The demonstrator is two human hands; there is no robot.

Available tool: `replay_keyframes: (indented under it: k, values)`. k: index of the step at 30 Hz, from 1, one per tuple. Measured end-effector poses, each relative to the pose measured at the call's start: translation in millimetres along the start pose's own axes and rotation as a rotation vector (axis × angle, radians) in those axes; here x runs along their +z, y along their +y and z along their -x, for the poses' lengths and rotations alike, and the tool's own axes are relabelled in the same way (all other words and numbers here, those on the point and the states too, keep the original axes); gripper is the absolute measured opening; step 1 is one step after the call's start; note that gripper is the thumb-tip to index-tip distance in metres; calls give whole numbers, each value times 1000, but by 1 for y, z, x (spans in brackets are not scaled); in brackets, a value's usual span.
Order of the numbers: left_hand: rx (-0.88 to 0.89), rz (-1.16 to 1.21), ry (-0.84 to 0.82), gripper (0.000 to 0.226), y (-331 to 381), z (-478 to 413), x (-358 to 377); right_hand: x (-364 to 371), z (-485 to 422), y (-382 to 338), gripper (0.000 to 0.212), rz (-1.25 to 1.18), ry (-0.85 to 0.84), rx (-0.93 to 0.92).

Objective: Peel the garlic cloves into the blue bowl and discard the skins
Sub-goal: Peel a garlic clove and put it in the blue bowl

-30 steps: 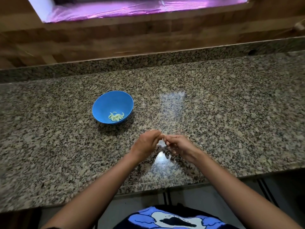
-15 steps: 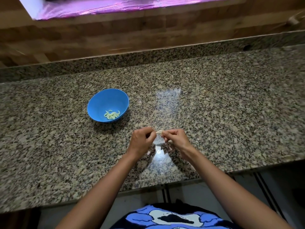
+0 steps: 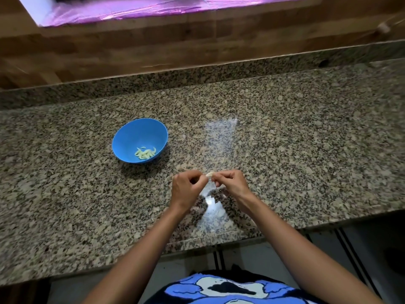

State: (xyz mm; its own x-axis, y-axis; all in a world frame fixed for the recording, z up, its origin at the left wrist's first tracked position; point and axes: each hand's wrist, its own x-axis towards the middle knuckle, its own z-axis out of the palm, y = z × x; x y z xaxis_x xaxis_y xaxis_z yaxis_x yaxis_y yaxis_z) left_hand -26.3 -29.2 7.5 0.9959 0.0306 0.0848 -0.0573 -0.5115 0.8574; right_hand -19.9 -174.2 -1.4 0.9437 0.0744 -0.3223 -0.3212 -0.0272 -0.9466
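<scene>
A blue bowl (image 3: pixel 140 137) stands on the granite counter (image 3: pixel 285 150), left of centre, with several peeled pale garlic cloves (image 3: pixel 145 153) at its bottom. Nearer to me, my left hand (image 3: pixel 187 188) and my right hand (image 3: pixel 232 183) meet fingertip to fingertip over the counter. Between them they pinch one small pale garlic clove (image 3: pixel 209 174), of which only a tip shows above the fingers. Both hands have curled fingers. Any loose skin is hidden by the hands.
The counter's front edge runs just below my wrists. A low granite upstand (image 3: pixel 197 77) and a wooden wall (image 3: pixel 153 47) close off the back. A bright glare patch lies on the stone beneath my hands.
Both hands stay together on the clove with small finger movements. The view has shifted slightly, so bowl and hands sit a little differently in frame.
</scene>
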Motion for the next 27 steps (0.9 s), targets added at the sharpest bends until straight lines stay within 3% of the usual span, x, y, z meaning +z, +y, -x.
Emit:
replay_keyframes:
  k: [3,12,17,20,23,27]
  values:
    - [-29,86,33,22,-2,-2,1,1,-1,-2,16,8,-16,9]
    - [-38,-16,-5,23,-8,-9,1,-1,-5,3,15,-5,16,31]
    - [-101,58,35,22,-6,-9,5,1,-7,0,14,-19,21,53]
    - [-36,110,-36,21,-2,-6,1,-11,-11,3,15,-32,81,63]
    - [-126,160,99,17,-10,-18,-12,-19,-8,13,13,22,57,41]
    - [-166,-15,-187,7,-20,-10,-6,-14,-4,17,15,29,45,51]
